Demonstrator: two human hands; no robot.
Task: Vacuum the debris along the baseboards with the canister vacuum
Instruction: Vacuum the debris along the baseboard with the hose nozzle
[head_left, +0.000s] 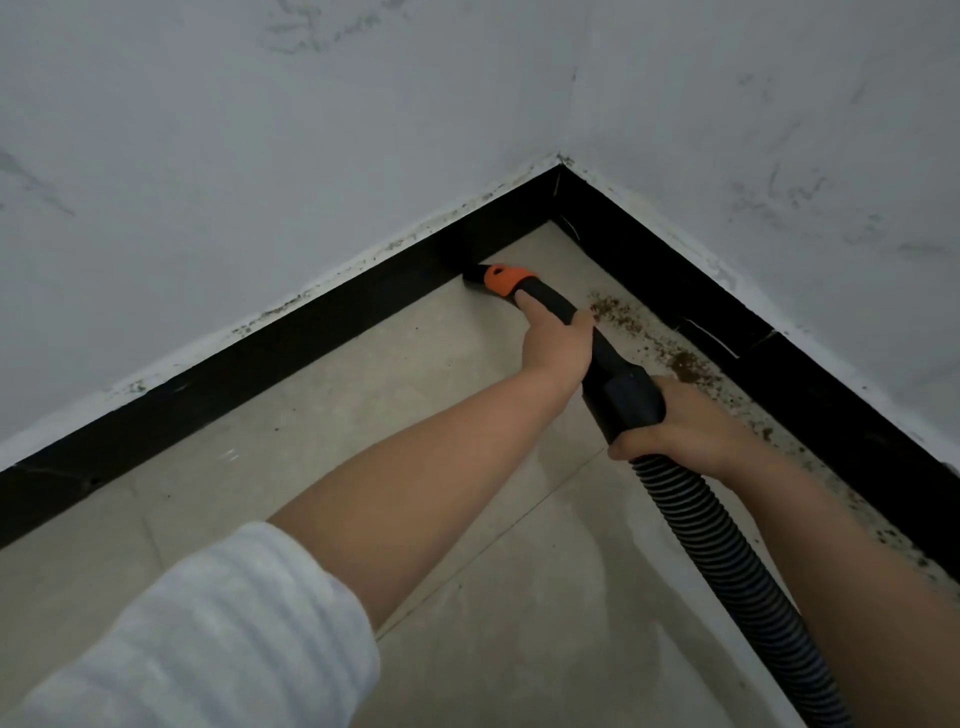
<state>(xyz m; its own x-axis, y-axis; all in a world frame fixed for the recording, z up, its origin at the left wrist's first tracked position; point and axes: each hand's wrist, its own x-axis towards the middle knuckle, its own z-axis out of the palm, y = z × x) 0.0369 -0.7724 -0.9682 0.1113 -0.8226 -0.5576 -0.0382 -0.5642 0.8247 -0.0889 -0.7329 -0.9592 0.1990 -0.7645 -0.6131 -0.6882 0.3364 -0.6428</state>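
nozzle tip (474, 274): black, orange collar behind it, pressed to floor at foot of L baseboard (291, 338), approx 12 o'clock from L hand
L hand (556, 338): fingers wrapped round black wand (558, 304) just behind collar, index finger laid along it
R hand (680, 421): at 4 o'clock from L hand, curled tight round cuff where wand meets ribbed hose (727, 561)
hose: runs off to 5 o'clock, out of frame
debris (675, 358): brown crumbs along R baseboard (769, 374), approx 2 o'clock from L hand, more specks trailing to 4 o'clock
floor (311, 457): beige tile
L sleeve (208, 634): pale, pushed up at 7 o'clock
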